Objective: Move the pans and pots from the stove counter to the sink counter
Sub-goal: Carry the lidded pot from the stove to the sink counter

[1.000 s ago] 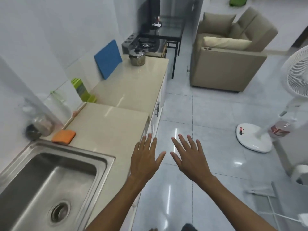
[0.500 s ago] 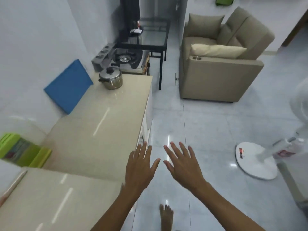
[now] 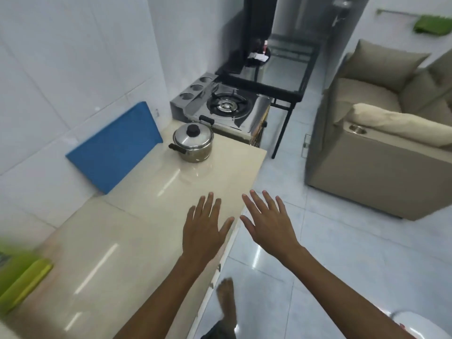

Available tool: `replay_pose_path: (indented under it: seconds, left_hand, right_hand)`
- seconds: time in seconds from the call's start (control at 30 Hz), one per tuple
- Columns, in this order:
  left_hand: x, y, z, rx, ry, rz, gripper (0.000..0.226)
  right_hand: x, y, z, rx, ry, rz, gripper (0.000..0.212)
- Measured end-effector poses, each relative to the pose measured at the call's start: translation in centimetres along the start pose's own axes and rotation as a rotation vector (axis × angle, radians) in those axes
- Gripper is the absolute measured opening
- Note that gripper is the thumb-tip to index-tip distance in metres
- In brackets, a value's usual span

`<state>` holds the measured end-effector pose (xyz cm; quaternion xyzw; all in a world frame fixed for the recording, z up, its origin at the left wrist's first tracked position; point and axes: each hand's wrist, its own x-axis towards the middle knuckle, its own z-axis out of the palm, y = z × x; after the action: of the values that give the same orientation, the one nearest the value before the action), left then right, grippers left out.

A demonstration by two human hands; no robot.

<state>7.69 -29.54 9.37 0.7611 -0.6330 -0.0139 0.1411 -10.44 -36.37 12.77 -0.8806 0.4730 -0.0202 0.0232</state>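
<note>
A steel pot (image 3: 193, 142) with a lid, black knob and black side handles stands at the far end of the beige counter (image 3: 151, 206), just before the gas stove (image 3: 226, 106). My left hand (image 3: 204, 230) hovers over the counter's front edge, fingers spread and empty. My right hand (image 3: 269, 225) is beside it over the floor, also spread and empty. Both hands are well short of the pot. The sink is out of view.
A blue board (image 3: 115, 146) leans on the tiled wall left of the pot. Green items (image 3: 19, 277) lie at the near left. A beige armchair (image 3: 381, 148) stands right of the aisle, a black glass table (image 3: 281, 72) behind the stove. My bare foot (image 3: 226, 297) is on the tiled floor.
The view has moved forward along the counter: the sink has left the frame and the pot and stove are closer. Both hands stay spread and empty in front of me.
</note>
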Motion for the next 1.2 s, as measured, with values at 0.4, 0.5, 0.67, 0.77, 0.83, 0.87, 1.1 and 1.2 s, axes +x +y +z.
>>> replay_pose_path:
  seconds: [0.4,0.5,0.67,0.77,0.83,0.87,1.1,1.2]
  left_hand:
    - [20.4,-5.5,2.0,0.003,0.036,-0.369,0.074]
    - [24.2,-7.9,3.4,-0.044,-0.034,-0.528,0.068]
    - [30.0,-9.4,5.8,-0.237,-0.078,-0.828,0.069]
    - [32.7,-9.2,6.8,-0.437,-0.041,-1.042,0.071]
    - [34.5,-9.1,7.4,-0.583,0.023,-1.142,0.068]
    - [35.3,-9.1,7.7,-0.637,0.072,-1.199,0.065]
    - [37.9,-10.6,9.3,-0.724,0.258,-1.498,0.04]
    - [38.4,-11.2,9.7,-0.87,0.383,-1.573,0.032]
  right_hand:
    - [28.5,5.1,-0.1,0.044,0.017,-0.246,0.059]
    - [35.7,6.5,1.3,0.114,-0.029,-0.282,0.06]
    - [47.9,8.7,3.8,0.218,-0.137,-0.353,0.061]
    - [53.4,9.6,5.2,0.235,-0.212,-0.368,0.061]
    - [56.3,9.9,6.1,0.25,-0.245,-0.4,0.06]
    - [57.5,10.0,6.6,0.257,-0.264,-0.414,0.06]
    - [62.2,9.7,10.3,0.452,-0.408,-0.393,0.047]
    - [63.2,9.7,11.7,0.65,-0.516,-0.306,0.04]
